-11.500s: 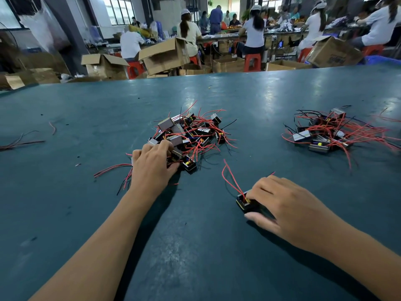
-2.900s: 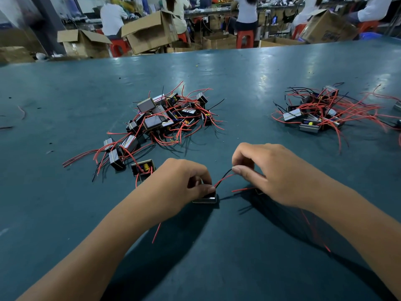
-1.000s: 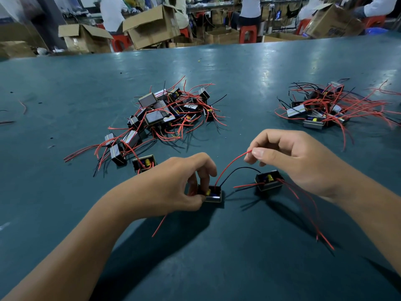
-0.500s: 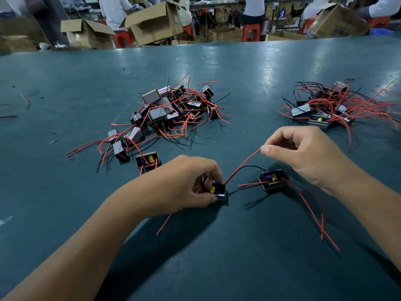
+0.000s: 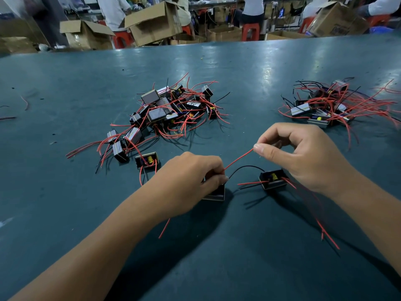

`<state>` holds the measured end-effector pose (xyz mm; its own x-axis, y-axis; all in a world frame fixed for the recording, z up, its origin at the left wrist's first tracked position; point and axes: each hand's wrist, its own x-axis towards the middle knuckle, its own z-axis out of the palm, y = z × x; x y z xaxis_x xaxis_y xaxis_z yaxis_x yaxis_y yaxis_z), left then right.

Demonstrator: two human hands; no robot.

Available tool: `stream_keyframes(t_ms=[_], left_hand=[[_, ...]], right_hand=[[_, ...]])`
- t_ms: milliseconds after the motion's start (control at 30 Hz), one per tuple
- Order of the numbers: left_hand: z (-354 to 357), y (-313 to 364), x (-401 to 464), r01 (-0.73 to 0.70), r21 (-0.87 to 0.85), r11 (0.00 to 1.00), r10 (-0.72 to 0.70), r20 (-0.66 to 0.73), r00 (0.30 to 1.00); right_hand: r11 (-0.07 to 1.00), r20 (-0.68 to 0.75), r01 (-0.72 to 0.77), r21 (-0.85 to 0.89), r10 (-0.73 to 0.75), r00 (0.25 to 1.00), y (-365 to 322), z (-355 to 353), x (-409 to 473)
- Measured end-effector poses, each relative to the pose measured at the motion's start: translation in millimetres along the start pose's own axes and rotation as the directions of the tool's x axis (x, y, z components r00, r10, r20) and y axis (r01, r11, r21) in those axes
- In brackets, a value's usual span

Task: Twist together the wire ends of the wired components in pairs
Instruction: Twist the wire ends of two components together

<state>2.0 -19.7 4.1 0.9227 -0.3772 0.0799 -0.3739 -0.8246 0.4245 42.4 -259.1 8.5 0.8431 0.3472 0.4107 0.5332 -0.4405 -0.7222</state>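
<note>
Head view: my left hand [image 5: 191,181] grips one wired component [image 5: 214,193] against the tabletop [image 5: 238,68], fingers curled over its body. My right hand [image 5: 303,157] pinches the tip of its red wire [image 5: 238,158] between thumb and forefinger, holding it taut toward 2 o'clock. A second component [image 5: 273,181] lies just beside, at 3 o'clock from the first; a black wire [image 5: 245,168] arcs between the two.

Handling assessment: the components appear small, rigid and light, so each needs pinning or it will slide. The leads look thin and springy; I judge they kink easily and the bare ends may fray. Take hold near the wire tips for twisting, and by the block sides for anchoring.

Unprocessed stock sits at 12 o'clock in the centre pile [image 5: 169,109]; another pile [image 5: 329,105] lies at 2 o'clock.
</note>
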Motion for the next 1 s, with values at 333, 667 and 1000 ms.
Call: stream_keyframes(t_ms=[333,667,1000], left_hand=[[-0.5,0.1,1.3,0.013,-0.063,0.998,-0.013,0.008,1.0],[0.1,-2.3,1.7,0.011,-0.096,0.995,-0.011,0.01,1.0],[-1.9,0.1,1.9,-0.004,-0.082,0.997,0.006,0.019,1.0]], right_hand=[[0.996,0.132,0.081,-0.039,-0.075,0.988,-5.0,-10.6,-2.9],[0.964,0.171,0.215,-0.159,-0.187,0.967,-10.4,-17.2,-3.8],[0.933,0.127,0.24,-0.268,-0.212,0.969,-5.0,-18.7,-2.0]])
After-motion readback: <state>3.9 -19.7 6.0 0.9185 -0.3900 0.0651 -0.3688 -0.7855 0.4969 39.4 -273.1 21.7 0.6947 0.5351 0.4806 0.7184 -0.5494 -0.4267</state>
